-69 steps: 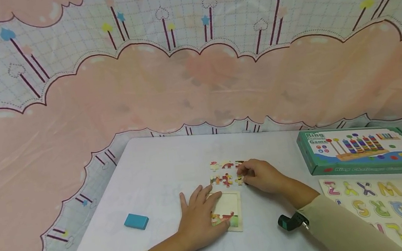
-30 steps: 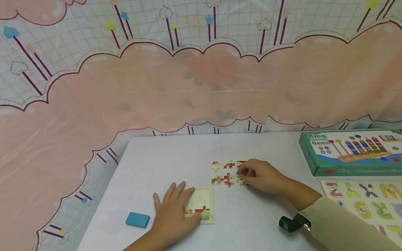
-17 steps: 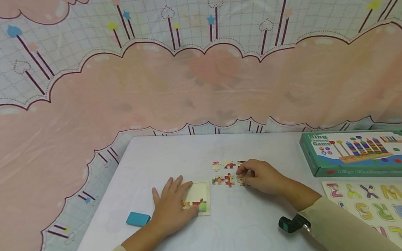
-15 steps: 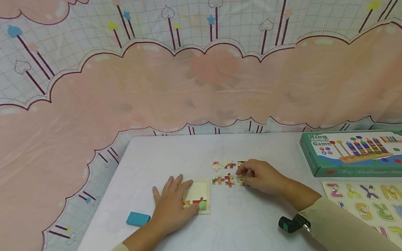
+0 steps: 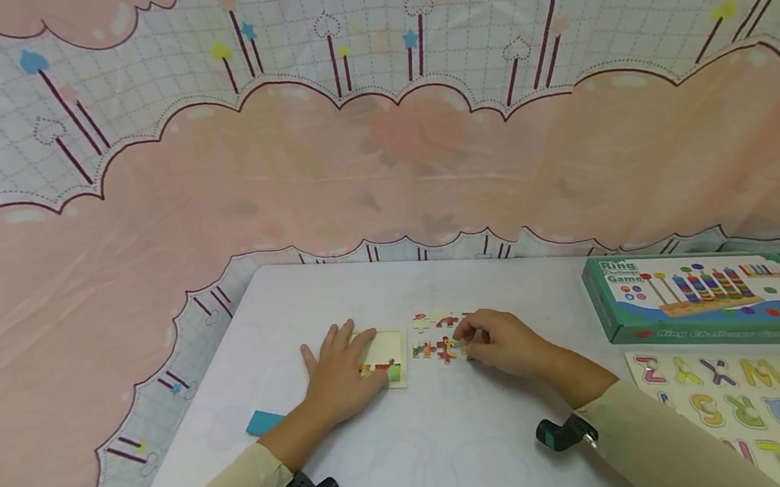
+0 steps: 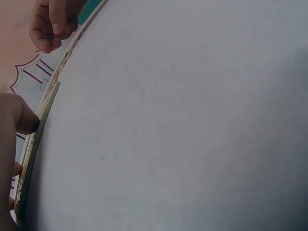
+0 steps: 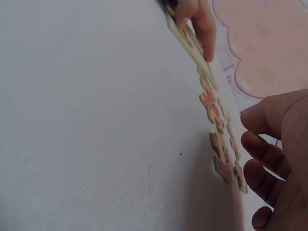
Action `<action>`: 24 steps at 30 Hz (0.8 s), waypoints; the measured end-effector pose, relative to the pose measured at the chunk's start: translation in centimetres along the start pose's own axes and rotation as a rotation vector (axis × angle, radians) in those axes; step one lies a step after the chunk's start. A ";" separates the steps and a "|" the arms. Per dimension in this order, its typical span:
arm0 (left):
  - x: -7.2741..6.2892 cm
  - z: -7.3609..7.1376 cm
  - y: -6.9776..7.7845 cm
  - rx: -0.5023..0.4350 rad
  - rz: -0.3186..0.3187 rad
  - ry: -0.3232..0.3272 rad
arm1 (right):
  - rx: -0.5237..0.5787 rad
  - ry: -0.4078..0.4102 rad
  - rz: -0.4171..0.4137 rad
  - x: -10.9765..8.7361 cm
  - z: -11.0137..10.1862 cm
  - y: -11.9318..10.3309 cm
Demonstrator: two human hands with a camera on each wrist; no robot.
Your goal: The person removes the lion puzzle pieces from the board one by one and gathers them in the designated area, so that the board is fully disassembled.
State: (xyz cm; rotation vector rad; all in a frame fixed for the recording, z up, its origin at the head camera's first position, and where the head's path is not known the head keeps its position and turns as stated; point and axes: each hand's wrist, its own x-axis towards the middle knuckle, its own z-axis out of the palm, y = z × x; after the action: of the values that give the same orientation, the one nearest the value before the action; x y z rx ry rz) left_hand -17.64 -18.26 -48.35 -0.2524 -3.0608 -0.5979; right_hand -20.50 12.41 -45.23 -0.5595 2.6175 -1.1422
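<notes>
My left hand point(image 5: 339, 376) rests with spread fingers on the left side of a small wooden puzzle tray point(image 5: 384, 346). A strip of assembled picture pieces fills the tray's near end; bare wood shows above. In the left wrist view, the thumb point(image 6: 26, 118) lies on the tray's edge. Just right of the tray, loose jigsaw pieces point(image 5: 444, 349) lie in two rows on the white table. My right hand point(image 5: 506, 343) hovers at the right end of these rows, covering some of them. Its fingers point(image 7: 262, 147) are loosely bent with nothing between them in the right wrist view.
A blue block point(image 5: 263, 422) sits at left, partly behind my left forearm. At the right back stands a green Ring Challenge Game box point(image 5: 721, 324), with a letter board point(image 5: 734, 380) in front of it. A patterned cloth point(image 5: 381, 171) hangs behind the table point(image 5: 309, 302).
My left hand has slid the tray left, then away from me, until it lies beside the loose pieces. The right hand stays over them, shifted slightly left. My left forearm now partly covers the blue block.
</notes>
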 end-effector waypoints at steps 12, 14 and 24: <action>2.3 0.1 0.2 0.036 -0.042 -0.007 | 0.085 -0.009 -0.002 1.2 0.6 -1.4; 2.5 0.0 0.3 0.029 -0.043 -0.006 | 0.102 -0.013 0.003 1.5 0.7 -1.6; 3.2 -0.2 0.4 0.030 -0.050 -0.012 | 0.112 -0.016 -0.029 3.0 1.6 -2.5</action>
State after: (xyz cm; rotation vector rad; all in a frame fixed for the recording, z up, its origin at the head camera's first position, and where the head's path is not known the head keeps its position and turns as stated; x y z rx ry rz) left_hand -20.76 -17.43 -47.90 -0.1799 -3.0932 -0.5538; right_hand -22.01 8.50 -44.68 -0.5819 2.5213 -1.2784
